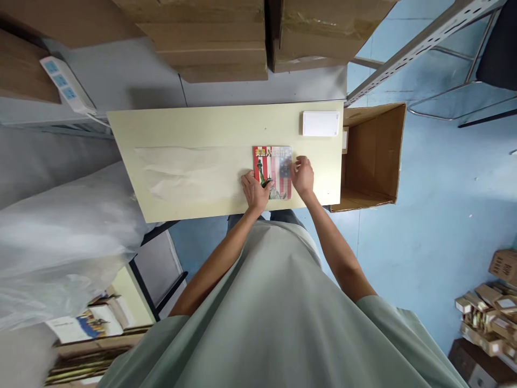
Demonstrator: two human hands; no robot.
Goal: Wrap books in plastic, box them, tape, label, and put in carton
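Note:
A book (263, 167) with a red-and-white striped cover, yellow lettering and the Statue of Liberty lies on the cream table. Its right part looks paler, as if under a thin, see-through layer. My left hand (255, 191) holds the lower left of the book, thumb on the cover and fingers along the left edge. At the book's right edge is my right hand (302, 175), its fingers curled together; what they pinch, if anything, is too small to make out. A wrinkled whitish sheet (194, 172) stretches over the table left of the book.
A stack of white labels or cards (321, 124) lies at the back right of the table (194, 124). An open cardboard box (374, 156) stands against the table's right end. Cardboard boxes (218, 54) line the back, and a plastic-wrapped bundle (64, 237) bulges at the left.

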